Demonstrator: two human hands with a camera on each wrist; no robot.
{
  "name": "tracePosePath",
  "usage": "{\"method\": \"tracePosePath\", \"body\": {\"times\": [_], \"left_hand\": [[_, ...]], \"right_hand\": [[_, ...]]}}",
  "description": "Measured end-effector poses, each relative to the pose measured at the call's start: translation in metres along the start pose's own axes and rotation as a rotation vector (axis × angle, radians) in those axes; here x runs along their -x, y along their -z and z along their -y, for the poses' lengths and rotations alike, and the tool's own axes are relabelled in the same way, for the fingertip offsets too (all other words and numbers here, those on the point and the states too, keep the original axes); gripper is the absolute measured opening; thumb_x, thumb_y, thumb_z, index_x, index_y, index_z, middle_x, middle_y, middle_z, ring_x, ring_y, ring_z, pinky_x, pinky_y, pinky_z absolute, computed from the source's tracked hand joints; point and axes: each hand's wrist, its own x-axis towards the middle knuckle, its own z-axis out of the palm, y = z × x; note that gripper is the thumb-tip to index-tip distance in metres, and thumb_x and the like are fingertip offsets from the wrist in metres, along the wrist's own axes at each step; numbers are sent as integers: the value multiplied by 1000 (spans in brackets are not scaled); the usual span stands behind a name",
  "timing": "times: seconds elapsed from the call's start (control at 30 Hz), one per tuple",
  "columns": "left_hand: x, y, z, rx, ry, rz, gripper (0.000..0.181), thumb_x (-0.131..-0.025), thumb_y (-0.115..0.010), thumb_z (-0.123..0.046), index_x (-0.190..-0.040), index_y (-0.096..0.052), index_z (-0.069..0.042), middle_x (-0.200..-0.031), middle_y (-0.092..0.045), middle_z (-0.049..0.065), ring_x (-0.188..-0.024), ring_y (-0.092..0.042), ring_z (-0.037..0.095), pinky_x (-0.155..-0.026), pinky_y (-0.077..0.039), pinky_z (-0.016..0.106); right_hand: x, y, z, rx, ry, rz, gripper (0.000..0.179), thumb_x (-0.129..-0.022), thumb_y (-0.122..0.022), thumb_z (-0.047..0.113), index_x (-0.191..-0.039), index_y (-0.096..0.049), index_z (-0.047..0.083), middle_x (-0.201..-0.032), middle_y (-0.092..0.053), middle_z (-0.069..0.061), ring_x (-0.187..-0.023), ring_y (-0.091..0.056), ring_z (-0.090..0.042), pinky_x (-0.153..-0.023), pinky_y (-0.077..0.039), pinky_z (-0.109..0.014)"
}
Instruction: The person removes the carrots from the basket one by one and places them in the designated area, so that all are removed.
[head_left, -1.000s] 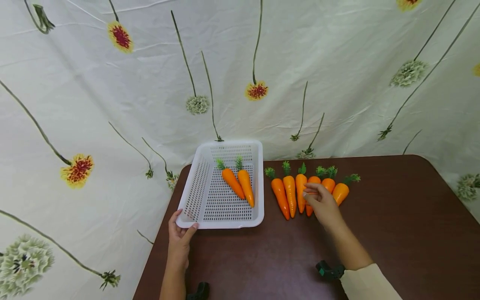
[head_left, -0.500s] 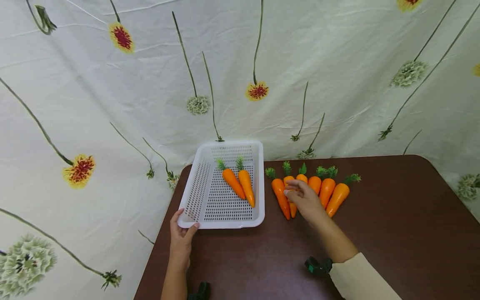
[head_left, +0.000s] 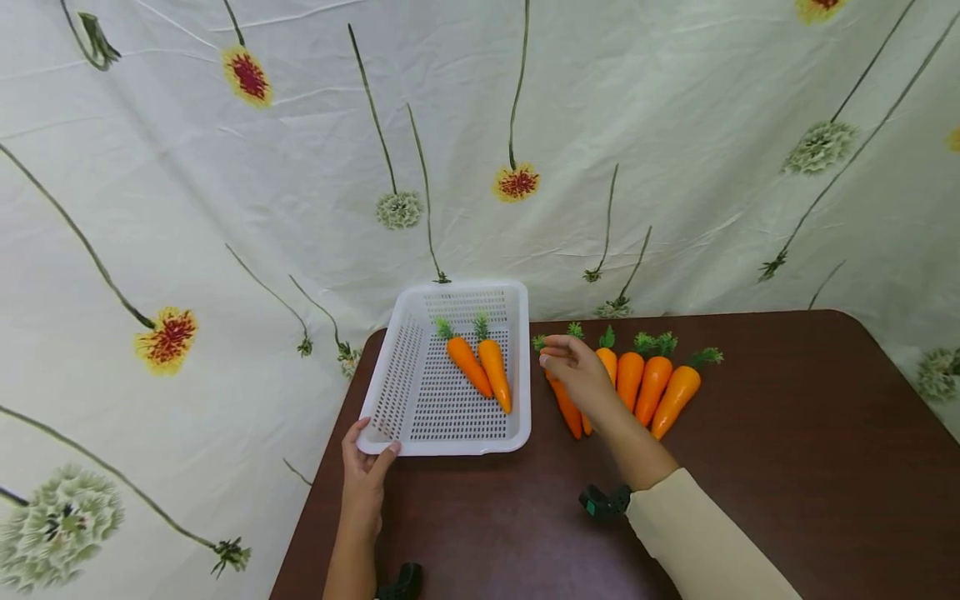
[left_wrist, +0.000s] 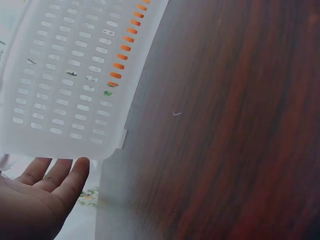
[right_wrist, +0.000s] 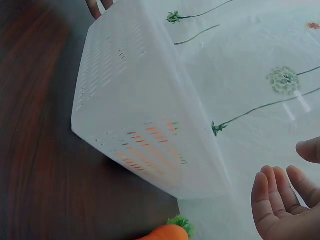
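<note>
My left hand (head_left: 363, 483) grips the near left corner of a white perforated plastic basket (head_left: 450, 448), thumb over the rim and fingers beneath. Two orange carrots with green tops, one (head_left: 469, 367) beside another (head_left: 496, 377), lie inside it. Over the left end of a row of carrots hovers my right hand (head_left: 581, 379), partly hiding the leftmost carrot (head_left: 567, 408) and its neighbour. The right wrist view shows that hand's fingers (right_wrist: 272, 187) loosely bent, thumb apart, with nothing between them; a carrot (right_wrist: 167, 232) shows at the bottom.
Several more carrots (head_left: 654, 387) fan out rightward on the dark brown table (head_left: 787, 433). Behind the table hangs a pale flowered cloth (head_left: 675, 167). The basket stands near the table's back left edge, close to the cloth.
My right hand has moved left across the carrot row, from its middle to its left end, uncovering the carrots behind it. My left hand stays on the basket; the carrots lie as before.
</note>
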Motion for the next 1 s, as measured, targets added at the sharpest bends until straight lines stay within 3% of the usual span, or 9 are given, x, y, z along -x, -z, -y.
{"method": "tracePosePath", "body": {"times": [0.23, 0.47, 0.73, 1.0], "left_hand": [[1, -1, 3, -5, -7, -1, 72, -98, -66, -11, -153, -21, -19, -153, -38, 17, -130, -51, 13, -94, -45, 7], [0, -3, 5, 13, -10, -16, 72, -97, -66, -7, -152, -22, -19, -151, -39, 16, -128, -52, 15, -93, -47, 9], [-1, -2, 5, 13, 13, -24, 74, -96, -67, -7, -153, -22, -20, -150, -41, 10, -131, -49, 19, -93, -46, 9], [-1, 0, 6, -4, 17, -22, 74, -96, -67, -10, -154, -21, -20, -152, -40, 10, -133, -47, 20, -94, -44, 8]], "right_hand": [[-18, -10, 10, -7, 8, 7, 42, -102, -59, 23, -141, -53, 9, -137, -57, -17, -120, -60, -28, -100, -53, -39], [-33, -18, 16, -45, -17, 6, 39, -102, -58, 23, -139, -54, 11, -136, -58, -16, -124, -58, -33, -108, -48, -49], [-50, -29, 15, -70, -39, -1, 37, -103, -56, 19, -139, -55, 9, -136, -58, -18, -124, -59, -34, -106, -51, -45], [-63, -44, 13, -67, -55, -14, 39, -101, -59, 23, -138, -56, 11, -134, -60, -16, -115, -62, -30, -107, -48, -49]]}}
